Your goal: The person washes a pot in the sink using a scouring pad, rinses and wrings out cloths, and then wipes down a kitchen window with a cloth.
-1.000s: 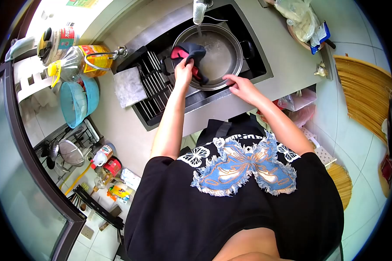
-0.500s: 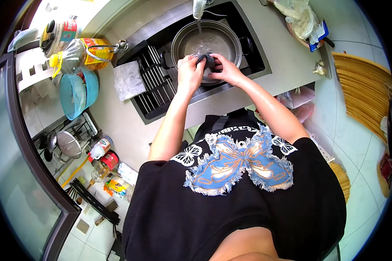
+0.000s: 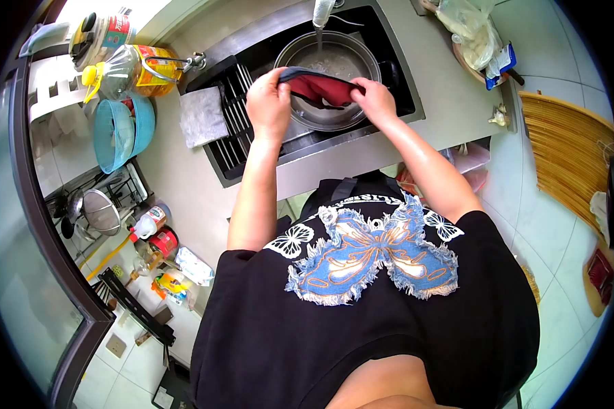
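Observation:
A dark cloth item with a red inside (image 3: 318, 88) is stretched between my two hands above a round metal pot (image 3: 314, 123). My left hand (image 3: 268, 105) is closed on its left end, and my right hand (image 3: 375, 101) pinches its right end. The pot stands in the dark sink (image 3: 404, 102) and holds some water. From the faucet (image 3: 323, 12) a stream runs into the pot behind the cloth item.
Left of the pot are a drying rack (image 3: 233, 143) and a folded grey cloth (image 3: 203, 117). Farther left stand an oil bottle (image 3: 126, 71) and a blue basket (image 3: 112, 140). A bowl with plastic bags (image 3: 467, 34) sits at the upper right.
The cloth item was bunched up between my hands; it is now spread open with its red inside showing. My hands have moved apart and hold its two ends.

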Demonstrator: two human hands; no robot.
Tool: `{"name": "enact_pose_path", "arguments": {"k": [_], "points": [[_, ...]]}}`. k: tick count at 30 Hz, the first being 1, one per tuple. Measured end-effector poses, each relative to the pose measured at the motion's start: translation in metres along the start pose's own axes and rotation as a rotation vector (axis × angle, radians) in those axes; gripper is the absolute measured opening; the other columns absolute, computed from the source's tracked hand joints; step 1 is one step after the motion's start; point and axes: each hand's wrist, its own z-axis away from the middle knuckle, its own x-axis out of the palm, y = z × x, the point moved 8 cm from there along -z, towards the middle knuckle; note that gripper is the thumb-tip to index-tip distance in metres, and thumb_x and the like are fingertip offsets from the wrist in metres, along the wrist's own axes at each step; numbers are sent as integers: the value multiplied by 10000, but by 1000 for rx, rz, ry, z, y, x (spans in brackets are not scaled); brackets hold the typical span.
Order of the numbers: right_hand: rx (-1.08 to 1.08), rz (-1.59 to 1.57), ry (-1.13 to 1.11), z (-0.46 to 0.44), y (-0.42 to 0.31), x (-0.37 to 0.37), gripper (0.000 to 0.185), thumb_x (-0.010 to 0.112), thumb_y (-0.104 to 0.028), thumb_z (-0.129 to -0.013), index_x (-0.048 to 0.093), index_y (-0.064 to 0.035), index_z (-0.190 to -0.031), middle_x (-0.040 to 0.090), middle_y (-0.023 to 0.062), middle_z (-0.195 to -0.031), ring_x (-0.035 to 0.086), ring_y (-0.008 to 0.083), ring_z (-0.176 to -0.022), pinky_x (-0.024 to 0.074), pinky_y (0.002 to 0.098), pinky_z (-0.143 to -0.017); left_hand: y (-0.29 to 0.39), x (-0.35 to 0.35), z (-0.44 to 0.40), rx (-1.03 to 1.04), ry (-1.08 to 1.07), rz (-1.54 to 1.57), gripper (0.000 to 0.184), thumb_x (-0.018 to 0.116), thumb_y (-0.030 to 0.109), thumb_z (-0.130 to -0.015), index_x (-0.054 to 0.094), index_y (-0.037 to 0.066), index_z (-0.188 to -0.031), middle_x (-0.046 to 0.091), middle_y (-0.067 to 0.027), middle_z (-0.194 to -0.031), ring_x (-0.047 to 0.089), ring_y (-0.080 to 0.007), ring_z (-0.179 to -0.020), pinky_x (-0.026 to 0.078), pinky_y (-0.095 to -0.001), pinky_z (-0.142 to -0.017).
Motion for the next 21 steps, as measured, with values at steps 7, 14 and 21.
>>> {"name": "enact_pose_path", "arguments": {"k": [7,14,21], "points": [[-179,-267,141,-57,-8,-56,241,586,-181,-913,700,-80,-1100,721,138,-1004,699,292,-924,527,362,-807,-44,-23,-11,-101,96,-8,194,650,91,-865,712,100,-1048,695,-123,-904,668,-291,-849,520,-375,-771],[-408,-310,183,-39,-67,-96,164,670,-136,-897,725,-73,-1039,730,73,-964,688,201,-885,523,293,-789,-33,-34,-1,123,49,-39,153,713,102,-808,717,82,-959,666,-79,-875,600,-284,-874,476,-370,-815],[-295,153,-234,-37,32,40,488,656,-142,-861,563,-122,-1340,580,191,-1292,561,370,-1172,465,435,-1002,-115,121,71,12,-426,-376,510,718,84,-780,610,86,-1279,552,-200,-1304,537,-369,-1177,471,-428,-1005]]}}
